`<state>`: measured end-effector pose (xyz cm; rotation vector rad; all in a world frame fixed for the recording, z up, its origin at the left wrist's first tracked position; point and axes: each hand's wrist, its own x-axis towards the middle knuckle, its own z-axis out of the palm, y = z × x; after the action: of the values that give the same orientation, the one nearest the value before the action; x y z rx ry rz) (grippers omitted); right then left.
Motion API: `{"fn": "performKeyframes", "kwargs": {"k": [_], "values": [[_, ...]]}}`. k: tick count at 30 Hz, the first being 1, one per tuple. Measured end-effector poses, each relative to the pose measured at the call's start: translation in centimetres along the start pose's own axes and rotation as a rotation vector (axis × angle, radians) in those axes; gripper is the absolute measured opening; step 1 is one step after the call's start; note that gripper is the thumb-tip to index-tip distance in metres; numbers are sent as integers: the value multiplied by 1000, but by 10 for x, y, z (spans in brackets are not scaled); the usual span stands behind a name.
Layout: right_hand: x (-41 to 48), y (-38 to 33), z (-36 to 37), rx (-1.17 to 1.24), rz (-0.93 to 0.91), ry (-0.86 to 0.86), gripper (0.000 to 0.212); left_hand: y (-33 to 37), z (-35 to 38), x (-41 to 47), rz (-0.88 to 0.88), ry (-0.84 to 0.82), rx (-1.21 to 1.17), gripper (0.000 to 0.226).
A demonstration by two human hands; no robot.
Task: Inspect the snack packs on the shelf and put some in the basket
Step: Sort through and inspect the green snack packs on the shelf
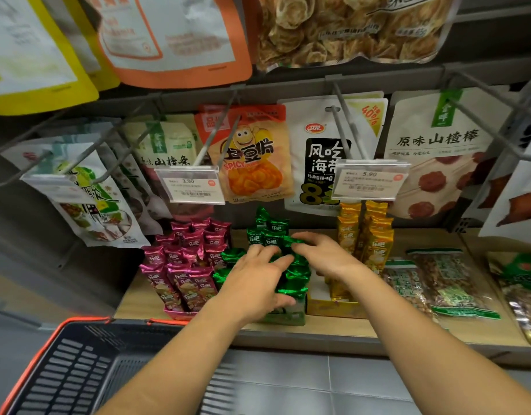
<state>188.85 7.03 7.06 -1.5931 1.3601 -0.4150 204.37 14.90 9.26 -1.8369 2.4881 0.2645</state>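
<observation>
Green foil snack packs [297, 280] stand in a display box at the middle of the wooden shelf [138, 298]. My left hand [255, 283] reaches into them, fingers across the tops and thumb below, gripping a few packs. My right hand [321, 253] comes from the right, its fingertips curled on the top of a green pack at the back of the box. Magenta packs [183, 265] stand in a box to the left and yellow packs [372, 235] to the right. The dark basket [64, 369] with an orange rim sits below the shelf at lower left and looks empty.
Bags hang on metal pegs above the shelf, with price tags [192, 184] jutting forward over the boxes. Clear bags of nuts [446, 283] lie on the shelf to the right. Grey floor tiles [348, 384] show under my arms.
</observation>
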Motion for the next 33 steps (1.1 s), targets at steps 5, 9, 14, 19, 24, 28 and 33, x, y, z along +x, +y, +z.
{"fn": "performKeyframes", "kwargs": {"k": [5,9,14,19,24,28,33], "values": [[-40,6,16,-36,-223,365,53,1,5,2,-29,13,6,106],[-67,10,36,-341,-376,386,47,-9,-9,-4,-52,-48,-247,118],[-74,19,47,-554,-311,334,49,-27,-33,-16,-68,204,-251,51],[-79,11,55,-687,-260,361,44,-16,-25,-18,-46,-20,16,47],[-80,7,55,-771,-204,302,46,-7,-22,-18,-28,35,99,18],[-82,4,50,-753,-200,286,46,-1,-57,-32,13,157,145,13],[-87,-6,37,-633,-215,218,53,19,-113,-81,157,249,139,21]]}}
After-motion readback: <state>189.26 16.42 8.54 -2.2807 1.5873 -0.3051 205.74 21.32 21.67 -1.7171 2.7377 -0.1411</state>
